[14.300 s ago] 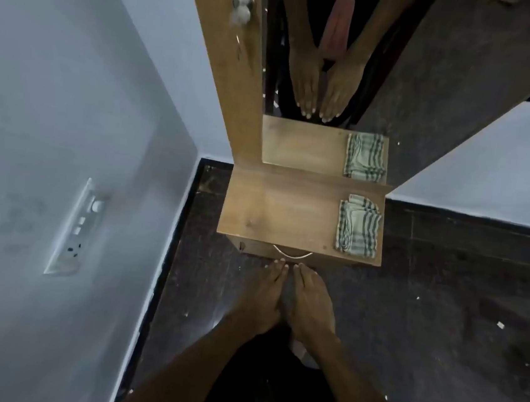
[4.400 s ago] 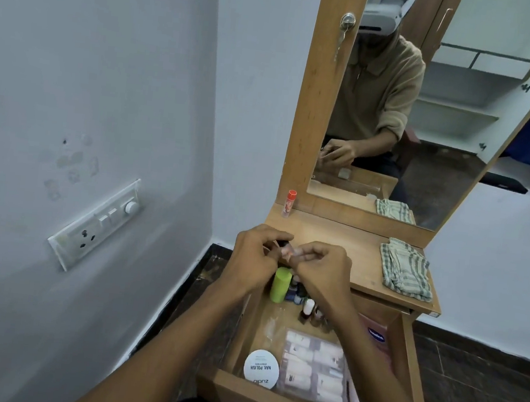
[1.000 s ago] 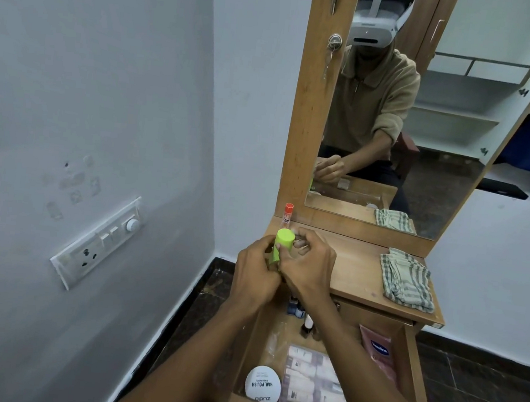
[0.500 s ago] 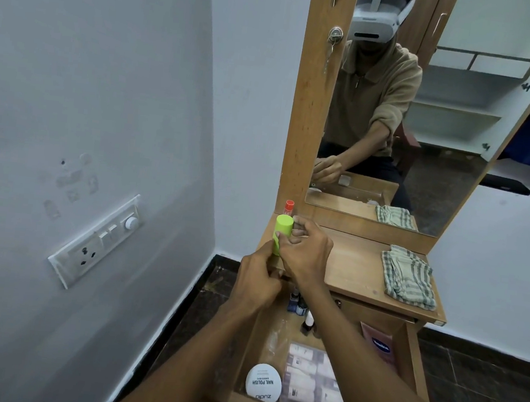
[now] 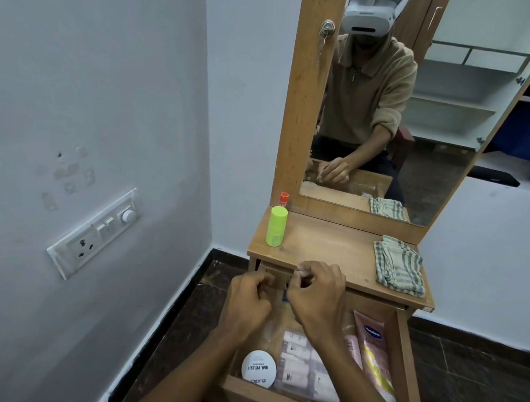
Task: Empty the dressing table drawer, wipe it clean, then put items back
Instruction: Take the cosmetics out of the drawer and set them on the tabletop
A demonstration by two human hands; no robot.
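Observation:
The wooden drawer [image 5: 404,353] of the dressing table stands pulled open. My left hand [image 5: 248,300] and my right hand [image 5: 317,293] hover side by side over its back end, fingers curled; whether they hold anything is hidden. A dark blue item [image 5: 285,294] peeks out between them. In the drawer lie a white nail-polish-remover tub [image 5: 258,368], a clear pack of small bottles [image 5: 297,364] and pink tubes [image 5: 372,353]. A lime-green bottle [image 5: 276,226] stands upright on the table top [image 5: 327,246], with a red-capped stick [image 5: 283,199] behind it.
A folded checked cloth [image 5: 399,265] lies at the right of the table top. The mirror [image 5: 398,100] rises behind it and reflects a person. A wall with a switch plate [image 5: 93,232] is close on the left. Dark floor tiles surround the table.
The green bottle, held up in both hands half a second ago, now stands on the table top. Both hands have dropped back to the rear of the drawer.

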